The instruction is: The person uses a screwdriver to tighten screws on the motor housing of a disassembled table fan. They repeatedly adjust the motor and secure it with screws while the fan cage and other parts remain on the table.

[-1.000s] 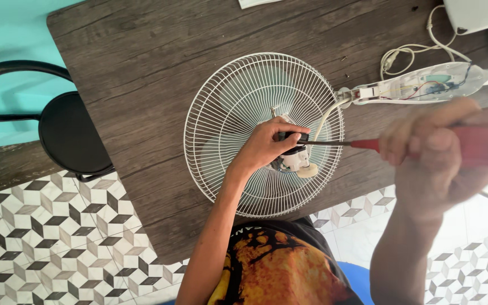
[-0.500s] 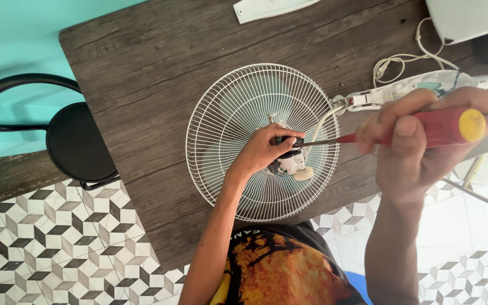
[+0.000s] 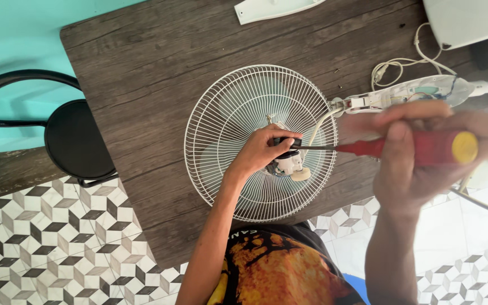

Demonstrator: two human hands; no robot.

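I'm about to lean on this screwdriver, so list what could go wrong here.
1. The screwdriver tip sits right against the left hand at the fan motor; a slip could jab the fingers.
2. The right hand grips the handle far from the tip, so the long shaft may wobble off the screw.
3. The fan grille lies loose on the table near its edge and could shift under pressure.

A red-handled screwdriver (image 3: pixel 402 148) with a yellow end cap lies level, its tip at the small motor (image 3: pixel 287 162) (whitish, mid-grille) of a round white wire fan guard (image 3: pixel 221 113) lying flat.
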